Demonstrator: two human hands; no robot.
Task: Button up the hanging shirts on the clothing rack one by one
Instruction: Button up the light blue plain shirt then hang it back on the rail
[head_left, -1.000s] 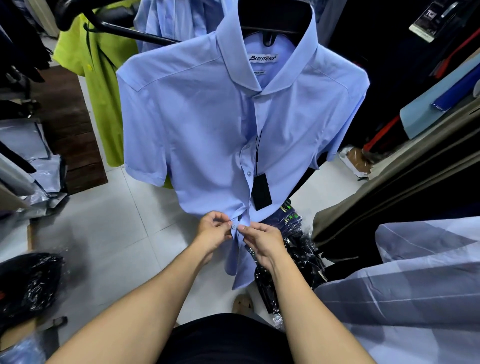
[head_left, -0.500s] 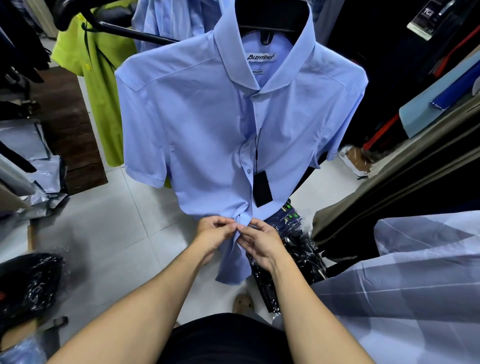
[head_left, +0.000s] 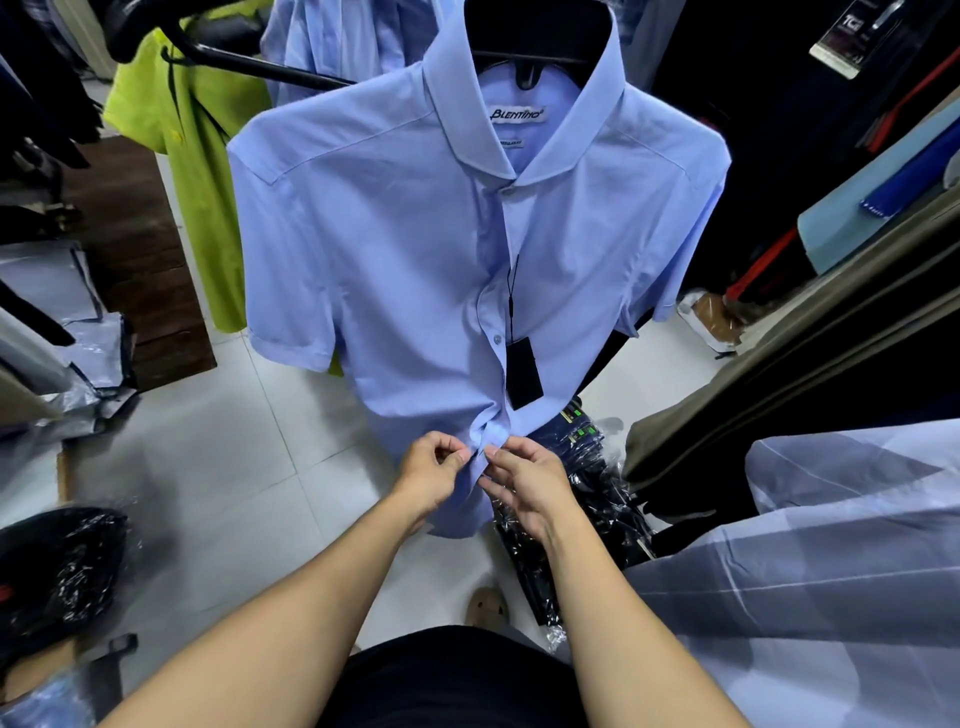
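A light blue short-sleeved shirt (head_left: 415, 249) hangs on a black hanger (head_left: 530, 47) from the black rack bar (head_left: 260, 65), front facing me. Its placket is closed from the collar down, and a black price tag (head_left: 523, 371) dangles on a cord. My left hand (head_left: 434, 475) pinches the left edge of the placket near the hem. My right hand (head_left: 524, 480) pinches the right edge beside it. The fabric bunches between my fingertips, and the button there is hidden.
A lime green shirt (head_left: 197, 171) and another blue shirt (head_left: 337, 36) hang behind on the rack. Plastic-wrapped dark garments (head_left: 587, 499) lie on the white tiled floor. Grey-blue fabric (head_left: 831, 571) lies at right, dark clothes (head_left: 779, 374) hang beyond it, and a black bag (head_left: 57, 566) sits at left.
Both hands stayed at the lower placket, drawing the two edges together. The fabric there is more gathered now and the hem has lifted slightly.
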